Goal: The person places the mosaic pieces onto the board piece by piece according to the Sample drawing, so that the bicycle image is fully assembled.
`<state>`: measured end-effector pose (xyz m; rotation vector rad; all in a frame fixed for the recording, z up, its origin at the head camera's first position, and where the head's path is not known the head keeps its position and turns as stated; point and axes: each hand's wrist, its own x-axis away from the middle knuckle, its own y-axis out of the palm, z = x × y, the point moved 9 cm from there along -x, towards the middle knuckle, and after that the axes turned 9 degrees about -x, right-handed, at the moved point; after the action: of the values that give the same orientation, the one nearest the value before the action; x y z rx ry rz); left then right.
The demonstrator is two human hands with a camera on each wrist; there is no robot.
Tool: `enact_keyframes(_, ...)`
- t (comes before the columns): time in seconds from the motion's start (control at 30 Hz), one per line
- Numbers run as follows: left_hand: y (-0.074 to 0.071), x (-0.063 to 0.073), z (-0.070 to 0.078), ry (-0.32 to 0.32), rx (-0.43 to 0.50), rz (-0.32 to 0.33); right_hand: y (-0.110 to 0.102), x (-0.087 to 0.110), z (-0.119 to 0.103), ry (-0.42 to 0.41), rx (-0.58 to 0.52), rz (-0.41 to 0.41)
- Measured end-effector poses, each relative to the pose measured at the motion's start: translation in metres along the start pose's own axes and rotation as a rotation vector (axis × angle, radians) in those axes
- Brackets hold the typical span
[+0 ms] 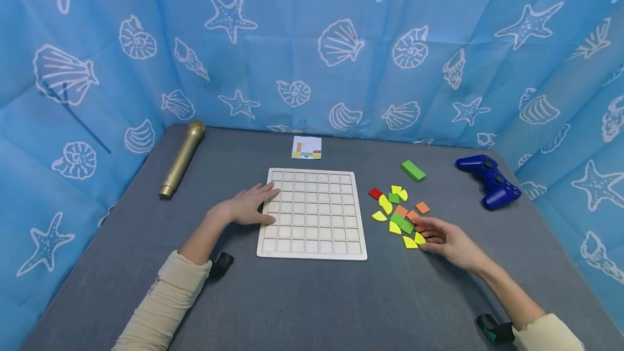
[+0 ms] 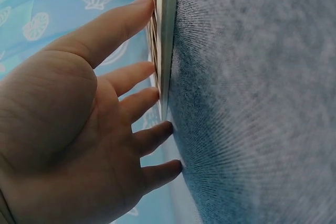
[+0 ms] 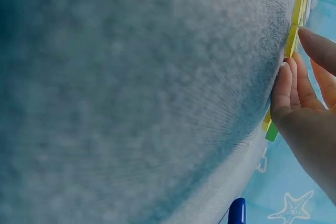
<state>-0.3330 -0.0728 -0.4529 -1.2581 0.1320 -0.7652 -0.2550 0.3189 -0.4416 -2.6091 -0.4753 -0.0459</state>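
My left hand, fingers spread, rests on the left edge of a pale wooden grid board. In the left wrist view, the thumb and some fingertips of that hand meet the edge of the board. My right hand is at the right side of a scatter of flat coloured pieces, its fingers bent. Its thumb is beside a yellow quarter-round piece, and its fingertips are by an orange square. In the right wrist view, the thumb touches or nearly touches a yellow piece.
Green, red, orange and yellow pieces lie right of the board, among them a red one. Farther back is a green block. A pattern card lies behind the board. A gold microphone is at left, a blue game controller at right.
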Motion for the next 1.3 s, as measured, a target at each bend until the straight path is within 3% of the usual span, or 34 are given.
enact_keyframes(0.43, -0.002, 0.001, -0.003, -0.014, 0.006, -0.006, 0.006, -0.006, -0.011, -0.058, 0.17, 0.015)
enact_keyframes(1.17, -0.003, 0.001, -0.005, -0.03, -0.002, -0.002, 0.001, -0.011, -0.009, 0.004, 0.231, 0.024)
enact_keyframes(1.3, 0.0, 0.0, -0.005, -0.025, -0.006, -0.012, -0.001, -0.009, -0.008, 0.031, 0.177, 0.013)
